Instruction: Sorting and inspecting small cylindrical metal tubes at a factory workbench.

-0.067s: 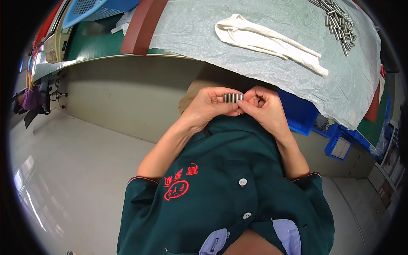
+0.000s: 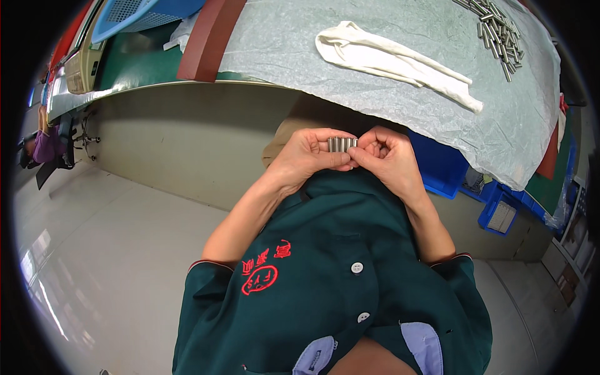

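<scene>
My left hand (image 2: pixel 306 156) and my right hand (image 2: pixel 389 156) meet just below the table edge, above my dark green shirt. Between their fingertips sits a small row of short metal pins (image 2: pixel 342 144), side by side. Both hands pinch this bundle, the left from the left end, the right from the right end. A heap of several similar metal pins (image 2: pixel 500 30) lies on the pale sheet (image 2: pixel 287 44) at the far right of the table. A white cloth glove (image 2: pixel 394 57) lies crumpled on the sheet in the middle.
A blue mesh basket (image 2: pixel 134 12) stands at the table's far left by a brown strip (image 2: pixel 203 44). Blue bins (image 2: pixel 444 169) sit under the table to the right. Pale floor (image 2: pixel 106 250) spreads to the left.
</scene>
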Demonstrator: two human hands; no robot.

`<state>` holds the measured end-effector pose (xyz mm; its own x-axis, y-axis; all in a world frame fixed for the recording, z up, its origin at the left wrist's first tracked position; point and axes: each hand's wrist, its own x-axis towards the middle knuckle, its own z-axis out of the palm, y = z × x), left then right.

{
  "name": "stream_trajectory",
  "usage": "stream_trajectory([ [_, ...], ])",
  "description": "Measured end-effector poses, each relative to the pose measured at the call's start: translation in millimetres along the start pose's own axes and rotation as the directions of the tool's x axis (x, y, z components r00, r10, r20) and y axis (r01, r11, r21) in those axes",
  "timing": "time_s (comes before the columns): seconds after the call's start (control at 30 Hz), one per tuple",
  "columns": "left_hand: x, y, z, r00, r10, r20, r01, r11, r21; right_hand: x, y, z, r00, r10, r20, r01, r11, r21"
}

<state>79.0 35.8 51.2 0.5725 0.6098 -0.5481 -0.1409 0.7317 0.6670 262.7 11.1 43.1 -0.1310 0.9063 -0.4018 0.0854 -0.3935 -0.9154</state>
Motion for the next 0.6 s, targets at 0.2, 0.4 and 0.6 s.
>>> stream_trajectory([
  [0.2,-1.7,3.4,1.3,0.999,-0.017,0.030,0.019,0.999,-0.048,-1.4,-8.5,0.0,1.000,0.008,-0.014,-0.008,1.000,0.005],
  [0.4,-4.4,1.8,1.7,0.997,-0.039,0.064,0.044,0.996,-0.081,-5.2,-5.0,0.2,0.999,0.022,-0.036,-0.021,1.000,0.023],
  [0.6,0.3,-3.4,-6.2,0.995,-0.036,0.096,0.047,0.992,-0.119,-1.5,-0.5,0.2,0.999,0.025,-0.026,-0.024,0.999,0.042],
])
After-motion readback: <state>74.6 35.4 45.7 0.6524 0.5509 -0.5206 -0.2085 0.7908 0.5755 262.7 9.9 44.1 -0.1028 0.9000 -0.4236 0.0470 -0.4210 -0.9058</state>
